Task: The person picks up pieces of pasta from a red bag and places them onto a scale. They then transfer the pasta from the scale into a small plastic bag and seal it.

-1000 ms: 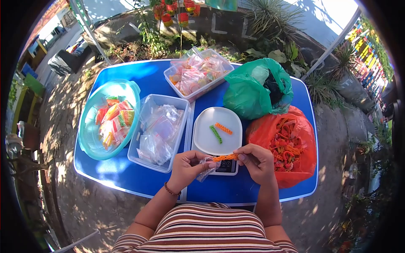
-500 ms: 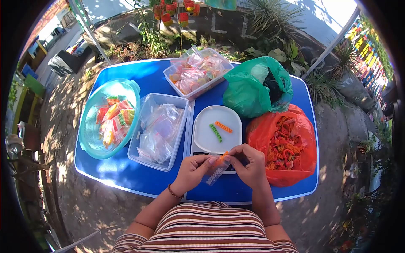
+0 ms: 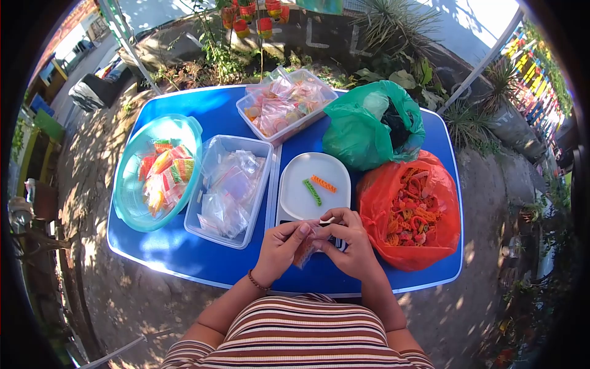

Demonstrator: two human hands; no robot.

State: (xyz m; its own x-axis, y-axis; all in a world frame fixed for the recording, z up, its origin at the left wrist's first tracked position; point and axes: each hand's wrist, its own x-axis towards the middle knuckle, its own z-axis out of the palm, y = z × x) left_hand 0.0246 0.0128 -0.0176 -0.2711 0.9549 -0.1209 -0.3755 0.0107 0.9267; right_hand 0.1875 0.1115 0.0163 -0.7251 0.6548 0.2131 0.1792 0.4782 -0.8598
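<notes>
My left hand [image 3: 281, 248] pinches a small clear plastic bag [image 3: 303, 251] by its side, low over the table's near edge. Reddish-orange stuff shows inside the bag. The fingers of my right hand [image 3: 350, 241] are closed at the bag's upper right edge. Just beyond my hands is a kitchen scale [image 3: 295, 175] with a white platform. Lying on it are a green spiral piece [image 3: 312, 192] and an orange spiral piece [image 3: 324, 183]. My hands partly cover the scale's front.
Orange and red pieces fill a red plastic bag [image 3: 376, 212] at right, with a green plastic bag [image 3: 350, 132] behind. A clear box [image 3: 230, 241] holds flat plastic bags. Filled packets lie in a turquoise basin [image 3: 126, 203] and a rear box [image 3: 296, 130]. All stand on a blue table [image 3: 166, 249].
The orange piece between my fingers has gone down into the small bag. My right hand has moved slightly left, and its fingers now close at the bag's top.
</notes>
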